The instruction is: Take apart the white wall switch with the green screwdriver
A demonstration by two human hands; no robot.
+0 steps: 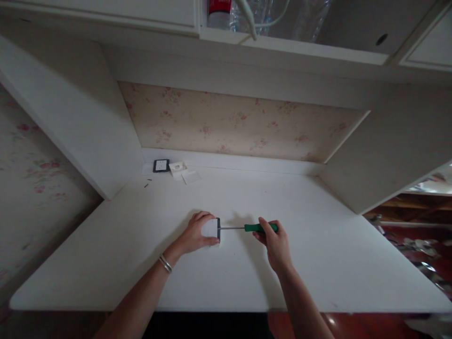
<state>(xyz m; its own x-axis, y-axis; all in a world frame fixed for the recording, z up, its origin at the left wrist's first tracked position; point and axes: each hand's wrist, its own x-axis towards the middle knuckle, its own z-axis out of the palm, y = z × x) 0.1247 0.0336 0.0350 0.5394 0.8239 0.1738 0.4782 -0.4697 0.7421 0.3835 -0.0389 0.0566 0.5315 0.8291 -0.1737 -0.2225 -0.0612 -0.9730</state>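
My left hand (196,234) is closed around a small white plate with a dark edge (209,228), which looks like a wall switch or socket. It rests on or just above the white desk (307,263). In my right hand (274,240) is a screwdriver (250,228) with a green handle, held level. Its thin metal shaft points left, and the tip meets the plate's dark right edge. Whether the tip sits in a slot cannot be made out.
At the back left lie a dark-framed wall socket (161,165), an open white box (178,168) and a flat white plate (191,177). Two small dark screw-like pieces (146,185) lie near them. Overhead, a shelf (296,49) holds plastic bottles and a white cable (247,18). Side panels flank the desk.
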